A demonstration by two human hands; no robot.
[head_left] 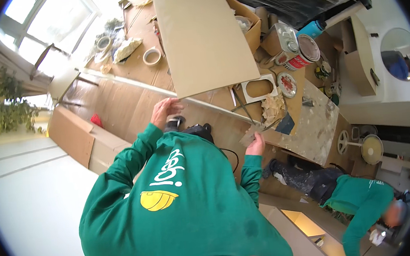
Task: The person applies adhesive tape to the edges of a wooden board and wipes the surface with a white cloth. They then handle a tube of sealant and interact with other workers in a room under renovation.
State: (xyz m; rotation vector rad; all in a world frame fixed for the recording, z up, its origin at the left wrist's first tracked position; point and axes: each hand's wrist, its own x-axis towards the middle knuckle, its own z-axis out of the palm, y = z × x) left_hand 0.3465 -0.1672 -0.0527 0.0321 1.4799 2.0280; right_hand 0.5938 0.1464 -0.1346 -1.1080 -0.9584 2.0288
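A large flat beige board (206, 35) lies across the cardboard-covered worktable, its near edge toward me. My left hand (164, 111) is at the board's near left corner with fingers stretched out; whether they touch the edge I cannot tell. To the right and lower, my right hand (256, 145) pinches a small flat greyish-beige piece (249, 136), perhaps a scraper or abrasive sheet; its exact kind is unclear. Beyond it on the table lie crumpled paper (272, 108), a dark blue-grey sheet (285, 124) and a white frame with a rounded opening (259, 88).
A tape roll (152, 57) sits left of the board. Paint cans (307, 51), a metal canister (282, 39) and a stained lid (287, 84) stand right. Another person in green (362, 194) bends at lower right. A long cardboard box (76, 134) lies left.
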